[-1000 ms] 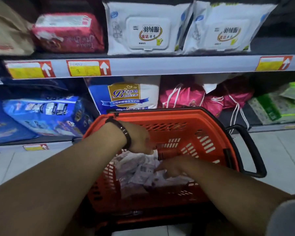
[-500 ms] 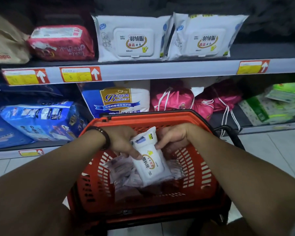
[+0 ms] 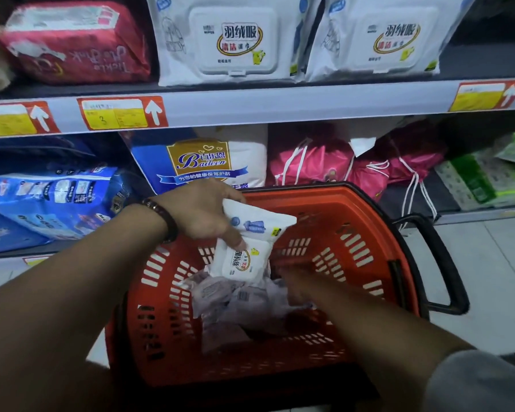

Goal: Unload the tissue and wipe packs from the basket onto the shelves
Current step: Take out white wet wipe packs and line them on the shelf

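Reaching into the orange-red slotted plastic basket (image 3: 354,203), your right hand (image 3: 298,285) is smeared by motion blur, so I cannot tell whether its fingers hold anything. It sits low among the crumpled pale lilac packs (image 3: 241,304) on the basket floor, whose print is unreadable apart from a barcode. Your forearms hide much of the basket's near wall. Your left hand (image 3: 202,215), with a dark beaded bracelet (image 3: 164,215) at the wrist, grips a small white soft wipe pack (image 3: 244,254) by its upper end, thumb across the front. It holds the pack tilted over the basket, lower end just above the lilac packs, and the fingers behind it are hidden. The pack's gold-ringed label reads 羽绒服, matching the two large white flip-lid wipe packs (image 3: 235,43) on the upper shelf, whose tops the frame cuts off. Beside them lies a red soft pack (image 3: 75,46) with upside-down script ending in "Pink". On the grey shelf edge (image 3: 280,104), a yellow-and-red price tag (image 3: 122,113) shows a white arrow and a handwritten "3". Below, a blue-and-white bag (image 3: 208,162) reads "Baileen", its bottom hidden behind your left hand, with pink drawstring bags (image 3: 318,162) beside it.
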### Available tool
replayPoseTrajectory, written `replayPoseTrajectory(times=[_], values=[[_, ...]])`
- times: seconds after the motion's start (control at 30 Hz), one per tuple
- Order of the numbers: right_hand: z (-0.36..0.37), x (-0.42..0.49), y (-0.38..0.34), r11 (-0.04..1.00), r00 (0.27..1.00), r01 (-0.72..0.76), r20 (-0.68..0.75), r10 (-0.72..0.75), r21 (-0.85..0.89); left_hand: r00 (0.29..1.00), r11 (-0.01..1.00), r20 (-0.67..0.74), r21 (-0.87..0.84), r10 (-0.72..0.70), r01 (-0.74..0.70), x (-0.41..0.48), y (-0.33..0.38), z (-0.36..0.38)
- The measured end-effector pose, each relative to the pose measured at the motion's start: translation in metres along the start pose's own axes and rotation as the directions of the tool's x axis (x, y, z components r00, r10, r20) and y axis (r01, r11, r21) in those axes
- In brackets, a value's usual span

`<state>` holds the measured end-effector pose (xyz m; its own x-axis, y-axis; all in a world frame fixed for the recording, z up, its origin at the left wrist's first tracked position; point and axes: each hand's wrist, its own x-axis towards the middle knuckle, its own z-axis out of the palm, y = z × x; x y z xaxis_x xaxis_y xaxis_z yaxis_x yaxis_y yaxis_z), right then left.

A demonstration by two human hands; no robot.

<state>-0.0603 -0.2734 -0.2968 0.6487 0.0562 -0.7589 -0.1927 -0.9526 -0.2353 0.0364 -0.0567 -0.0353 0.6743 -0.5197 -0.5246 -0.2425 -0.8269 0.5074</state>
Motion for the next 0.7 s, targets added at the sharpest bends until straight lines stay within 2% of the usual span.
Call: replayPoseTrajectory(times=[0.07,0.1,0.17,0.27,0.37,0.47,0.5,0.57,0.63,0.7], values=[[0.012,0.005,0.003,0.998,0.999,-0.049,-0.014,0.049,0.026,1.000,0.998,0.021,-0.061,-0.007,0.008,0.003,-0.001,-0.001],[0.019,0.008,0.007,0.997,1.000,-0.016,-0.004,0.016,-0.073,0.999,0.997,0.037,-0.082,-0.010,0.013,0.003,-0.001,-0.002],[0.025,0.015,0.012,0.987,0.999,0.025,-0.021,-0.029,-0.160,0.999,0.997,0.054,-0.083,0.003,0.001,0.005,0.000,-0.001],[0.027,0.020,0.012,0.990,1.000,-0.010,-0.008,0.009,-0.138,0.996,0.994,0.084,-0.106,0.011,-0.002,0.004,0.002,-0.003],[0.007,-0.004,0.005,0.973,0.998,0.065,0.006,-0.066,-0.221,0.997,0.985,0.077,-0.170,-0.025,0.038,0.000,0.004,-0.006],[-0.032,-0.024,0.005,0.980,0.990,0.124,0.081,-0.113,-0.155,0.998,0.950,0.053,-0.307,-0.039,0.054,-0.011,0.006,-0.008],[-0.047,-0.033,0.003,0.973,0.986,0.144,0.112,-0.125,-0.181,0.998,0.924,0.049,-0.379,-0.036,0.052,-0.017,0.009,-0.009],[-0.082,-0.050,-0.002,0.963,0.982,0.189,0.029,-0.187,-0.191,0.996,0.800,0.063,-0.593,-0.059,0.085,-0.027,0.011,-0.009],[-0.120,-0.071,-0.006,0.952,0.959,0.255,-0.080,-0.271,-0.167,0.994,0.610,0.074,-0.785,-0.078,0.107,-0.037,0.017,-0.012],[-0.162,-0.120,-0.024,0.947,0.931,0.275,-0.200,-0.305,-0.164,0.998,0.438,0.039,-0.897,-0.055,0.060,-0.047,0.023,-0.016]])
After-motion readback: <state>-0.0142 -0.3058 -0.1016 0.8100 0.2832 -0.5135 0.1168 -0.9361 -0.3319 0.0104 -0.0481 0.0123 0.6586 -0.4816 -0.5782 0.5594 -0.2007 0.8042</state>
